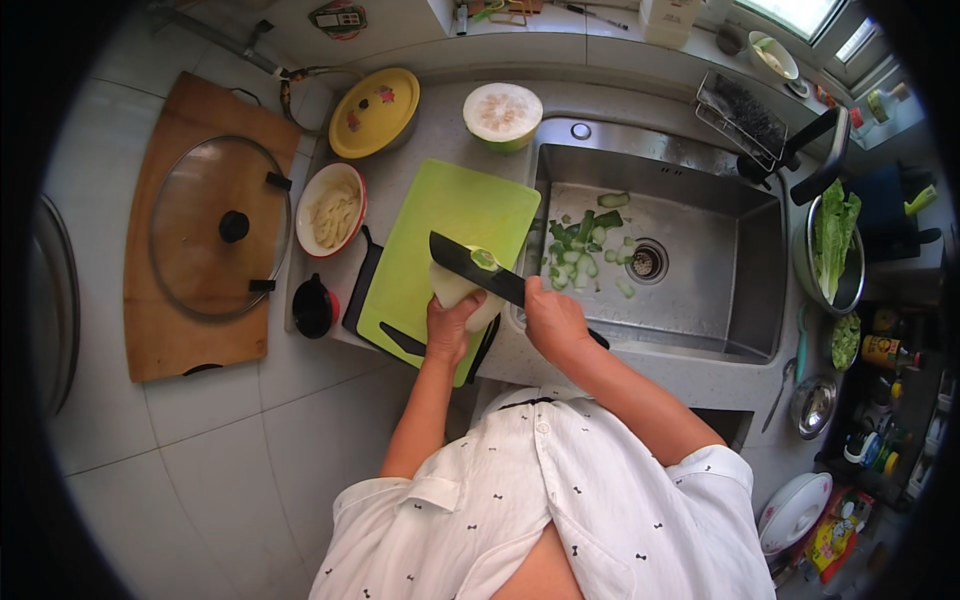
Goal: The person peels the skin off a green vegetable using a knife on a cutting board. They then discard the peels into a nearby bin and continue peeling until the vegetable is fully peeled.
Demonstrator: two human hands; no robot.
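My left hand (pixel 452 322) holds a pale peeled piece of melon or gourd (pixel 450 288) over the near part of a green cutting board (pixel 431 217). My right hand (pixel 553 316) is closed around the handle of a knife with a broad dark blade (pixel 442 253). The blade lies across the pale piece, and a small bit of green rind (pixel 484 259) shows on the blade. A dark board lies beneath the green one. Behind the board's far right corner stands a cut half of a winter melon (pixel 502 112), its white flesh facing up.
Right of the board is a steel sink (pixel 697 300) with green peelings (pixel 576 255) in it. At left are a bowl of pale slices (pixel 330 210), a yellow-lidded pot (pixel 375 112) and a black cup (pixel 313 307). A bowl with lettuce (pixel 834 244) stands far right.
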